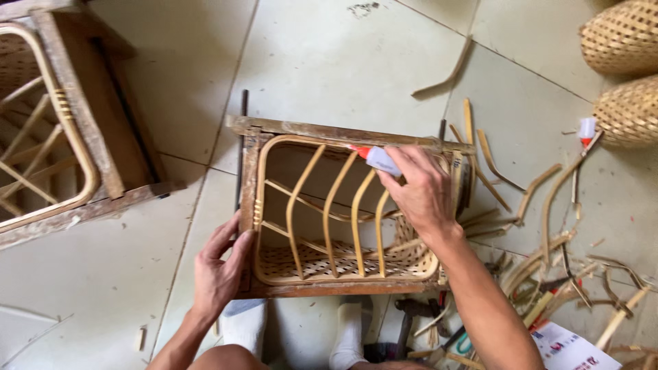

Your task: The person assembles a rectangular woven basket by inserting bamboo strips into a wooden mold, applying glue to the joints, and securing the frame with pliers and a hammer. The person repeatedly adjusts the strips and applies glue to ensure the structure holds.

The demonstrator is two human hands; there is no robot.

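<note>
While your left hand (218, 270) presses flat, fingers spread, on the near-left corner of the rough wooden frame (329, 131), your right hand (419, 192) pinches a small white glue tube (379, 159) with a red tip at the frame's far rail. Inside the frame: a smooth rattan hoop, four curved slats (332, 205), woven cane (322, 262) below. Right of the frame, loose rattan offcuts (548, 199) litter the tiles.
</note>
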